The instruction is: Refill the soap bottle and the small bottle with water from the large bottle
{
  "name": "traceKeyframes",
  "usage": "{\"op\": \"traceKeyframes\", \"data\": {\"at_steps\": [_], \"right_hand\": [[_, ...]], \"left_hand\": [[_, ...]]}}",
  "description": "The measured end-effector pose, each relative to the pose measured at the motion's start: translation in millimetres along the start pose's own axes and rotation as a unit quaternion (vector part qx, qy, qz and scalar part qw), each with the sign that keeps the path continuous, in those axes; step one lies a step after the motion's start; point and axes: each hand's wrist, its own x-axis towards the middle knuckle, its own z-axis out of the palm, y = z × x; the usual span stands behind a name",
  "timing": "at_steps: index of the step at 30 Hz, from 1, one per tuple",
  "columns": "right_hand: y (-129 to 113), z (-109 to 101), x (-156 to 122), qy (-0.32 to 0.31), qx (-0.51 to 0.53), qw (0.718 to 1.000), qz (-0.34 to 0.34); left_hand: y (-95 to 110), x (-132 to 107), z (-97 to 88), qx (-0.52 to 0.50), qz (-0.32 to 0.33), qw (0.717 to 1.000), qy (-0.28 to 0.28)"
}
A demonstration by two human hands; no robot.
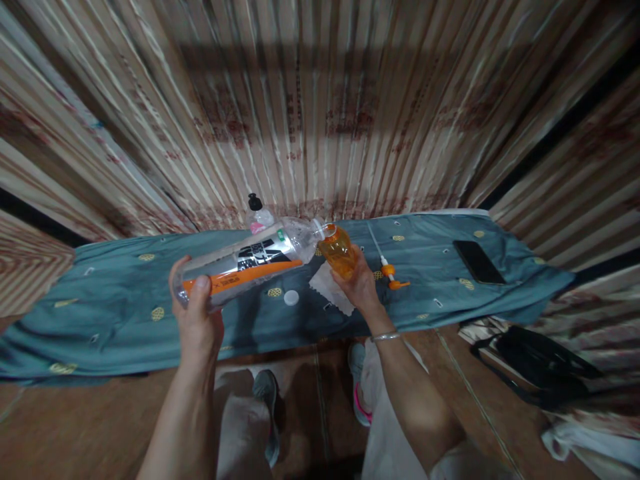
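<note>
Big bottle (250, 263) tipped, mouth on small bottle (339, 253), mid-frame. Left hand (197, 320) fingers clench the big one, right hand (360, 283) the small. Any wobble could spill liquid onto desk (125, 313).

Striped curtain (320, 100) behind; teal-clothed table (125, 320); brown tiled floor (75, 433).

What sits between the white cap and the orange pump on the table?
Head view: a white napkin lies between the white cap and the orange pump. The right hand, holding a small orange bottle, overlaps the napkin's right edge.
</note>
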Motion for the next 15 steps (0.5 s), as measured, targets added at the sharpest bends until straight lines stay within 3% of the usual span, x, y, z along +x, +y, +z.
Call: {"op": "traceKeyframes", "data": {"at_steps": [7, 15], "right_hand": [[5.6, 1.1, -1.2, 0.005, -0.006, 1.000, -0.020], [2.1, 0.9, -1.3, 0.001, -0.008, 1.000, -0.016]], "left_hand": [[2.4, -2.6, 3.1, -0.012, -0.009, 1.000, 0.019], [-3.0, 4.7, -4.8, 0.002, -0.009, 1.000, 0.003]]}}
